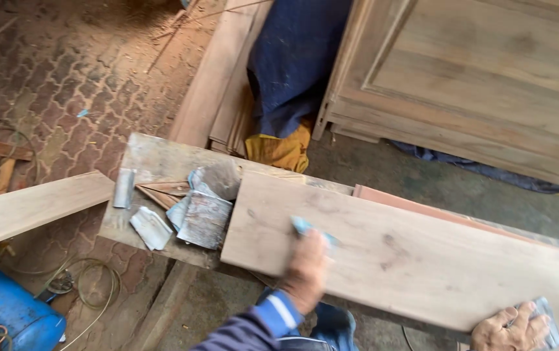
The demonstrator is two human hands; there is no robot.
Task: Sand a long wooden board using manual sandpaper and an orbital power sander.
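**A:** Status on the hands?

**B:** Left hand (305, 270) is palm down on the board (422, 257), fingers pressed together over a small blue-grey piece of sandpaper (305, 226). The hand is blurred, so I can't tell how tightly it grips. Striped blue sleeve (263, 322) runs down to the bottom edge.

**A:** Right?

**B:** Right hand (510, 331) is at the bottom right corner, fingers curled over a second sheet of sandpaper (547, 318), flat on the near edge of the same board. It's partly cut off by the frame.

**A:** Where does the board sit?

**B:** It lies flat across a worn workbench (156, 156), running from centre to the right edge. A thinner reddish strip (422, 209) shows just behind its far edge.

**A:** Anything else on the bench?

**B:** A pile of used sandpaper sheets (204, 218) just left of the board's end, touching or nearly so. Several are grey, some folded.

**A:** Surroundings?

**B:** Another plank (29, 208) sticks in from the left, apart from the bench. Blue tank (6, 312) and coiled wire (94, 286) on the brick floor (78, 71) at lower left. Panelled wooden door (481, 78) leans at upper right, blue cloth (292, 58) and a yellow one (282, 149) beside it, stacked boards (217, 84) to the left of that.
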